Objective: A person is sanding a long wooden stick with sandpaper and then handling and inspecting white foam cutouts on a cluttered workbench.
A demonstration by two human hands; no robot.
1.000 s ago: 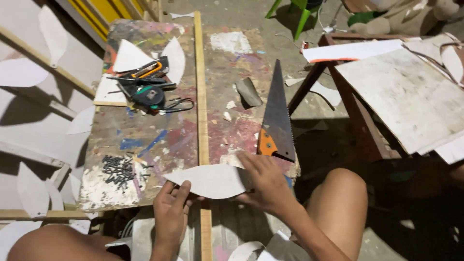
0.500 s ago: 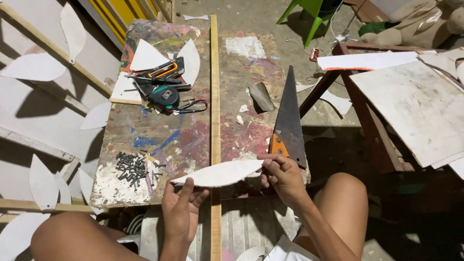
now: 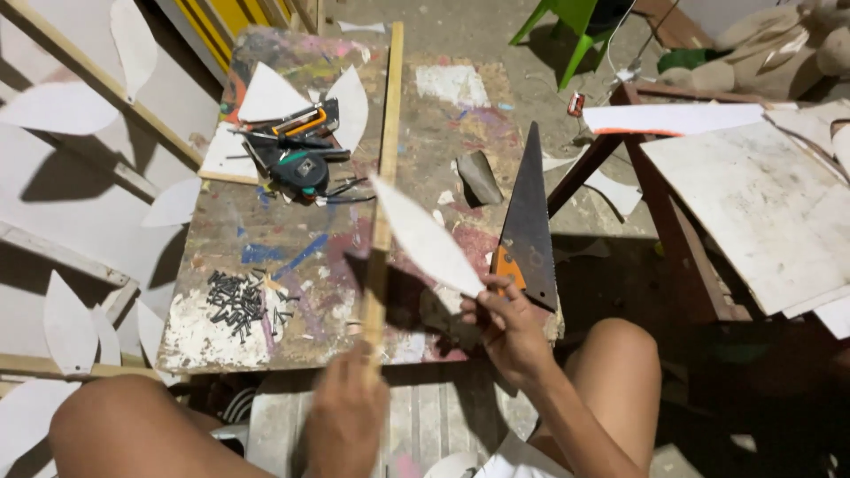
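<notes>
Right hand [image 3: 509, 323] pinches the white leaf cutout [image 3: 425, 235] by its tip; blurred left hand [image 3: 347, 416] seems empty.

The scene is lit brightly and harshly from above, so hard dark shadows are cast on the paint-stained surface [image 3: 292, 265] and the floor at right. The left hand [image 3: 347, 423] is smeared by motion blur.

You sit at a paint-stained worktable [image 3: 292, 265] on a concrete floor [image 3: 460, 35]; green plastic chair [image 3: 575, 22] ahead, reddish wooden bench [image 3: 673, 221] right, harsh overhead light.
</notes>
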